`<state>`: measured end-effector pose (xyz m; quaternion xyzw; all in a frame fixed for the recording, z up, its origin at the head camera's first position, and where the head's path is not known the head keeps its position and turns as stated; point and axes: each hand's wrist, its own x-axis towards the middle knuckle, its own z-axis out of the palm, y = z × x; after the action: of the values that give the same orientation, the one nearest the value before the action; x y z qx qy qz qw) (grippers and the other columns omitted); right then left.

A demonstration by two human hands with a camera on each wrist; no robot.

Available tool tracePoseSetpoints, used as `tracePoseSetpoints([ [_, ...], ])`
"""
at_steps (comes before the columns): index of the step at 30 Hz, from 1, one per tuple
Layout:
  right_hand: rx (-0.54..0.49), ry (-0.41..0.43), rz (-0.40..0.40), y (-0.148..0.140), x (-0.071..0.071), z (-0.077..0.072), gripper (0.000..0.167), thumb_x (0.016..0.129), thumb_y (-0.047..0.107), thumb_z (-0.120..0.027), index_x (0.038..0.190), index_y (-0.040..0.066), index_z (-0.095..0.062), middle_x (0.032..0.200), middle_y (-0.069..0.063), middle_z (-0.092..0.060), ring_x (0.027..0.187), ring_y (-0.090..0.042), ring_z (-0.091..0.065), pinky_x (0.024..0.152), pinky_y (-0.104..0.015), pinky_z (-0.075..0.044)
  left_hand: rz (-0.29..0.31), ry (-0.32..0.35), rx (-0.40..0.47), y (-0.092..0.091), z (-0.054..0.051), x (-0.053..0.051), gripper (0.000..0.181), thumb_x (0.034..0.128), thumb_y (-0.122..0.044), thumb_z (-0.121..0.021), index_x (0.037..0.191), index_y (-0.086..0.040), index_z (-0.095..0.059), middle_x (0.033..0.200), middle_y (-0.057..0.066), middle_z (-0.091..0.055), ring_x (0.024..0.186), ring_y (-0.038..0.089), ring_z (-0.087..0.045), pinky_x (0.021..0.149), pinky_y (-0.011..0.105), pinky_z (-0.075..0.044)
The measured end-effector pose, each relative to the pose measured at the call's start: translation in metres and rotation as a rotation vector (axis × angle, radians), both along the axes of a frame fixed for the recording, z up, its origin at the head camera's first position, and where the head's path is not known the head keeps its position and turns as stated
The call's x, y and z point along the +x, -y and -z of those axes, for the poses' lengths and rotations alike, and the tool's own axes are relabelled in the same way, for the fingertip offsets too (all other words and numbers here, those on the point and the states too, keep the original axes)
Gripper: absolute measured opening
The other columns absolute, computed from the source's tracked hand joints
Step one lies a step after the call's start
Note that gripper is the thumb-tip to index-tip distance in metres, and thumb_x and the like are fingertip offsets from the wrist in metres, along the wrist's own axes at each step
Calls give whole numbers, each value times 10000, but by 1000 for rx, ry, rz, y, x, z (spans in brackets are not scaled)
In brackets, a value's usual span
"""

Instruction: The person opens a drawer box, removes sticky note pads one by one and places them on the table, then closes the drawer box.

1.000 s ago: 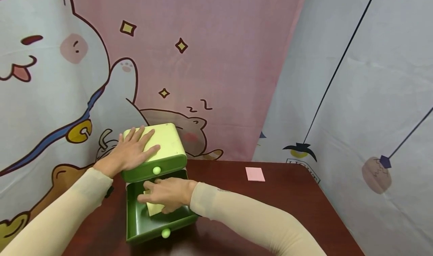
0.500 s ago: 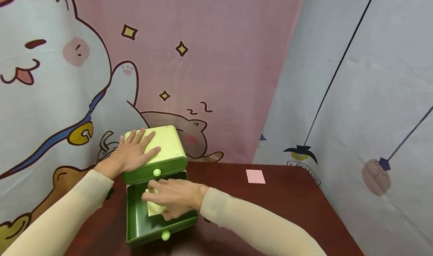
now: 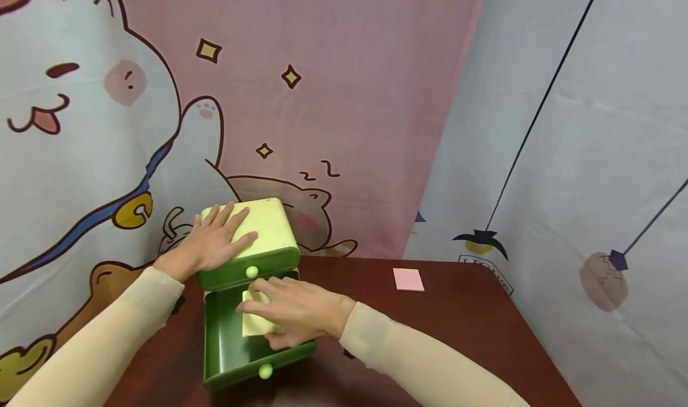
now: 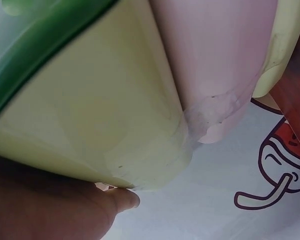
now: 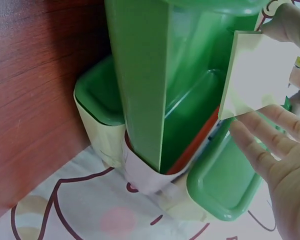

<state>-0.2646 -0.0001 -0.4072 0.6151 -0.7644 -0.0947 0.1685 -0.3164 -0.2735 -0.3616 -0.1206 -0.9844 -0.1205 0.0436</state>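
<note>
A small drawer cabinet with a pale yellow top (image 3: 269, 225) stands on the table, its green middle drawer (image 3: 228, 347) pulled out. My left hand (image 3: 212, 245) rests flat with spread fingers on the top; in the left wrist view part of that hand (image 4: 85, 210) lies against the yellow casing (image 4: 105, 115). Over the drawer, my right hand (image 3: 301, 311) holds a pale yellow sticky-note pad (image 3: 252, 326). The right wrist view shows the pad (image 5: 257, 75) between thumb and fingers of the right hand (image 5: 285, 135), beside the open drawer (image 5: 190, 115).
A pink square note (image 3: 408, 279) lies on the dark red table (image 3: 457, 323), right of the cabinet. Behind the table hangs a cartoon-printed cloth (image 3: 349, 96). In the right wrist view, something orange-red (image 5: 195, 142) shows along the drawer's inner end.
My right hand has moved to the right and slightly up with the yellow pad, which is raised from the drawer floor. The left hand stays on the cabinet top.
</note>
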Motion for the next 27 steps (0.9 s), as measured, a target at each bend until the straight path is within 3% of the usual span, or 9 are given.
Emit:
tracePoseSetpoints([
  [8,-81,-32,-2,-15,5,-4,727,1014,479,-816,1674,306,-566,1571,-20,-613,1170,-144,-699,963,-257,-628,0,1,-7,-3,-4,-1,943,1188,-777,-334,1888,-158,-206,1939,335,-56,1777,665,-23,1365,920,-4],
  [14,-142,-54,-3,-24,10,2,709,1010,462,-813,1666,307,-590,1576,-14,-635,1221,-141,-707,1031,-284,-636,-2,1,-6,-2,-3,0,945,1185,-780,-341,1887,-160,-215,1939,334,-61,1778,663,-26,1366,919,-8],
  [22,-219,-17,20,-41,17,11,706,1037,462,-793,1691,307,-579,1650,-53,-627,1385,-185,-697,929,-299,-633,-1,2,2,0,0,0,942,1187,-777,-333,1888,-160,-209,1938,337,-54,1777,664,-9,1365,918,8],
  [27,-259,-15,45,-50,19,16,740,1012,449,-810,1700,308,-576,1645,-44,-642,1402,-186,-688,937,-306,-624,-2,3,11,0,1,2,936,1189,-773,-335,1889,-165,-204,1941,330,-48,1781,657,3,1367,915,15],
])
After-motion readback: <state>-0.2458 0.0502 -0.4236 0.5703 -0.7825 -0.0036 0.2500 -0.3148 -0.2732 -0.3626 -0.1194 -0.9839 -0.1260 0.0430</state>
